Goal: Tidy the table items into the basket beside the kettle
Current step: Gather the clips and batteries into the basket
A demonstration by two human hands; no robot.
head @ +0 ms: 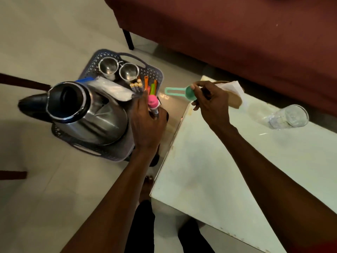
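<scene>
The person's two forearms are reaching away from the camera, the left over the floor, the right over the white counter. The left hand is gripping an upright pink-capped tube just above the near right edge of the basket, which is sitting on the floor to the left of the counter and is already holding the kettle, two steel cups and a row of markers. The right hand is pinching a green measuring scoop by its bowl; the scoop's long axis is lying left–right, handle pointing toward the basket. The left hand is the nearer one to the basket, so its tube probably goes in first. A glass is lying on its side at the far right of the counter, well apart from both hands.
</scene>
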